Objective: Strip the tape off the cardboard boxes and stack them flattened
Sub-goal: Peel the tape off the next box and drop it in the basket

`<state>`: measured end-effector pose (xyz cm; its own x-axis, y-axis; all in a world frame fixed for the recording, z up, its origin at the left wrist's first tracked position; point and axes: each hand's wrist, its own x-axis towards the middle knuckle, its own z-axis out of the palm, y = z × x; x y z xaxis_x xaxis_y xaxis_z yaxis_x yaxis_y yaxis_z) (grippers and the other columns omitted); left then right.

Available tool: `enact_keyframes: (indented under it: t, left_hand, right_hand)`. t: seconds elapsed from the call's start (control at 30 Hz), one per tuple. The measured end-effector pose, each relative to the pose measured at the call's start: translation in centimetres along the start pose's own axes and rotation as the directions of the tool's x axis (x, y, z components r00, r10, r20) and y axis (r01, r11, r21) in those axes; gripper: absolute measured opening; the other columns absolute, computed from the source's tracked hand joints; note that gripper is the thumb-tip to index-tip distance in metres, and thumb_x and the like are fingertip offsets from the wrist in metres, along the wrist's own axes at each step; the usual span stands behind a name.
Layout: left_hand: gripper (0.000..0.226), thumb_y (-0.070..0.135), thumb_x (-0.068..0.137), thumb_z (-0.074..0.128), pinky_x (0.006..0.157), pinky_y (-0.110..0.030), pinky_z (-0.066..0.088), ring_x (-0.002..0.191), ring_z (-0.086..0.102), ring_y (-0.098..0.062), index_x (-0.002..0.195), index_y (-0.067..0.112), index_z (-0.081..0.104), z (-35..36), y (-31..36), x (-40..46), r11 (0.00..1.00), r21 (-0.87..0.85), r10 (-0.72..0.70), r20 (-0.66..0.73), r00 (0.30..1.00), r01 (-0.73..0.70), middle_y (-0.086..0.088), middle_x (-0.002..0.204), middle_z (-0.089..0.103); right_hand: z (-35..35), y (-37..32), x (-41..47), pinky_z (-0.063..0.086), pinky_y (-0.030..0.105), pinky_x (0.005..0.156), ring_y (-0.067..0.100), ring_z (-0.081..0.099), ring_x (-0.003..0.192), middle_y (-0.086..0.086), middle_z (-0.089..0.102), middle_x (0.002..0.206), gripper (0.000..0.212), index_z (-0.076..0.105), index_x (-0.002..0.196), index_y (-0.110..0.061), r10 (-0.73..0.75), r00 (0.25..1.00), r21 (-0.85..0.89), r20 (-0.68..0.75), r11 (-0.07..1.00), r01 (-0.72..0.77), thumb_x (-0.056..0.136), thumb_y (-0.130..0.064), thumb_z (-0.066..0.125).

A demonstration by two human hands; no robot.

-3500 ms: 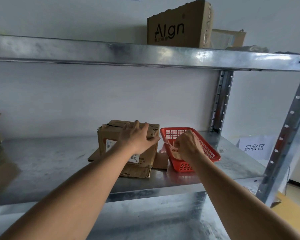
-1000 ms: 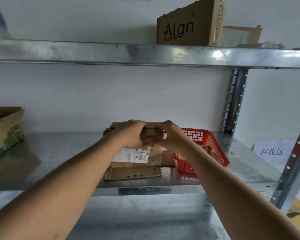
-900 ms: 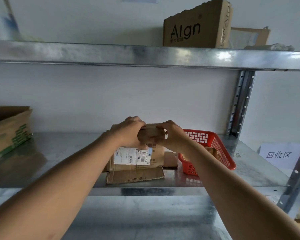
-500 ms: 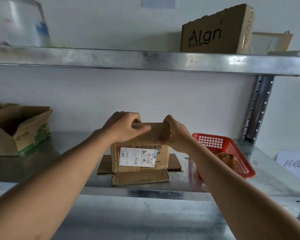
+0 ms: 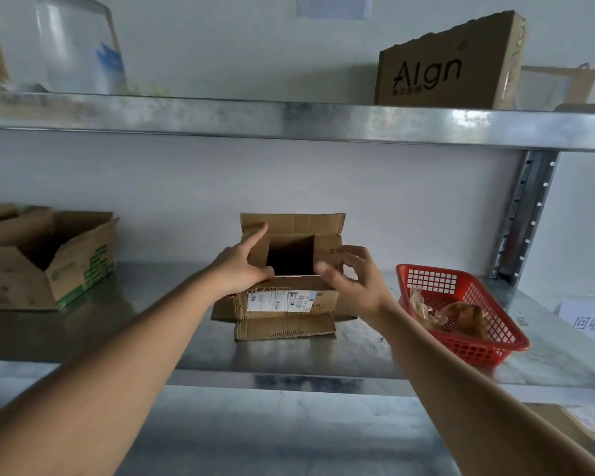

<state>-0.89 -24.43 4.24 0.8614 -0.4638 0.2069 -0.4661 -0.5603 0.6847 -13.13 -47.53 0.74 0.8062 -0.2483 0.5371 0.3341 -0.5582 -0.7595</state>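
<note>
A small cardboard box (image 5: pixel 282 304) with a white shipping label stands on the metal shelf (image 5: pixel 117 324), on top of a flattened piece of cardboard (image 5: pixel 284 329). Its top flaps stand open and the inside is dark. My left hand (image 5: pixel 236 271) grips the box's left side, thumb on the front rim and index finger up along the left flap. My right hand (image 5: pixel 354 286) is at the right flap with fingers spread, thumb near the front rim. A red mesh basket (image 5: pixel 478 352) to the right holds crumpled brown tape (image 5: pixel 461 314).
An open cardboard box with green print (image 5: pixel 79 269) sits at the shelf's left end. The upper shelf (image 5: pixel 289 118) carries a brown "Algn" box (image 5: pixel 440 70) and a clear container (image 5: pixel 79 46). A perforated steel post (image 5: pixel 526 214) and a paper sign (image 5: pixel 588 321) stand at the right.
The box's top flaps, shut under both hands half a second ago, now stand open. My hands have parted to the left and right sides. The view has shifted left.
</note>
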Motion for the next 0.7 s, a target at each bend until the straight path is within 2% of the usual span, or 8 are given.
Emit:
enact_keyframes:
  t: [0.07,0.17,0.33,0.43,0.5,0.6,0.67,0.7]
  left_hand:
    - [0.096,0.041,0.089,0.074,0.076,-0.034,0.058,0.077,0.068,-0.02,0.146,0.076,0.005,0.3,0.1,-0.3,0.995,0.088,0.04,-0.022,0.999,-0.038,-0.002,0.13,0.049]
    - [0.102,0.045,0.089,0.075,0.062,-0.03,0.053,0.068,0.062,-0.023,0.144,0.077,-0.005,1.2,0.2,-0.7,0.979,0.173,0.125,-0.097,0.987,-0.107,-0.006,0.105,0.047]
    - [0.094,0.045,0.096,0.059,0.049,-0.027,0.041,0.06,0.058,-0.023,0.152,0.065,-0.014,2.4,0.6,-1.2,0.963,0.161,0.251,-0.231,0.94,-0.217,-0.008,0.084,0.052]
    - [0.074,0.043,0.096,0.031,0.044,-0.022,0.036,0.05,0.056,-0.015,0.158,0.056,-0.007,2.5,0.5,-1.2,0.964,0.071,0.263,-0.367,0.893,-0.255,-0.001,0.068,0.062]
    - [0.068,0.043,0.096,0.021,0.045,-0.022,0.039,0.05,0.059,-0.011,0.157,0.057,-0.005,2.1,0.2,-0.9,0.97,-0.015,0.216,-0.403,0.889,-0.243,0.013,0.104,0.071]
    - [0.069,0.055,0.095,0.021,0.048,-0.017,0.047,0.084,0.063,0.006,0.16,0.053,-0.002,1.1,-0.7,-0.5,0.936,-0.269,0.133,-0.333,0.934,-0.229,0.025,0.141,0.044]
    - [0.073,0.068,0.089,0.027,0.061,-0.023,0.056,0.12,0.056,-0.013,0.159,0.056,0.01,0.5,-1.4,-0.5,0.831,-0.546,0.001,-0.191,0.981,-0.108,0.014,0.156,0.039]
    - [0.07,0.066,0.088,0.033,0.066,-0.029,0.059,0.122,0.055,-0.021,0.156,0.057,0.019,0.4,-1.9,-0.6,0.767,-0.639,-0.031,-0.124,0.992,-0.056,0.011,0.158,0.038]
  right_hand:
    - [0.1,0.0,-0.1,0.048,0.003,0.078,0.0,0.057,0.119,-0.02,0.053,0.132,0.047,0.059,0.104,-0.055,0.066,0.997,0.081,-0.031,0.995,-0.063,0.069,-0.084,0.07]
    - [0.4,0.1,0.6,0.041,0.008,0.086,0.015,0.048,0.128,-0.007,0.039,0.147,0.023,0.067,0.105,-0.047,0.11,0.988,-0.164,-0.106,0.978,-0.126,0.086,-0.043,0.08]
    - [1.2,-0.2,1.3,0.049,0.022,0.073,0.018,0.049,0.097,-0.001,0.038,0.137,0.079,0.043,0.143,-0.046,0.133,0.966,-0.31,-0.22,0.93,-0.199,0.078,-0.04,0.088]
    - [1.4,-0.7,1.6,0.043,0.023,0.057,0.018,0.051,0.087,0.001,0.047,0.122,0.081,0.036,0.143,-0.047,0.134,0.961,-0.384,-0.241,0.896,-0.221,0.076,-0.034,0.08]
    - [1.2,-1.1,1.6,0.054,0.034,0.06,0.018,0.059,0.087,-0.001,0.058,0.112,0.063,0.042,0.138,-0.041,0.13,0.957,-0.312,-0.26,0.926,-0.21,0.08,-0.038,0.066]
    - [1.0,-1.1,1.2,0.062,0.04,0.062,0.012,0.067,0.078,-0.006,0.069,0.099,0.029,0.053,0.124,-0.037,0.114,0.945,-0.149,-0.306,0.975,-0.166,0.098,-0.032,0.041]
    - [0.7,-1.2,0.9,0.062,0.043,0.066,0.012,0.066,0.081,-0.015,0.064,0.094,0.023,0.053,0.115,-0.039,0.094,0.935,-0.106,-0.341,0.985,-0.138,0.104,-0.028,0.036]
    - [0.4,-1.2,0.9,0.062,0.04,0.065,0.012,0.065,0.082,-0.016,0.063,0.094,0.023,0.054,0.116,-0.037,0.091,0.93,-0.092,-0.356,0.987,-0.132,0.105,-0.027,0.037]
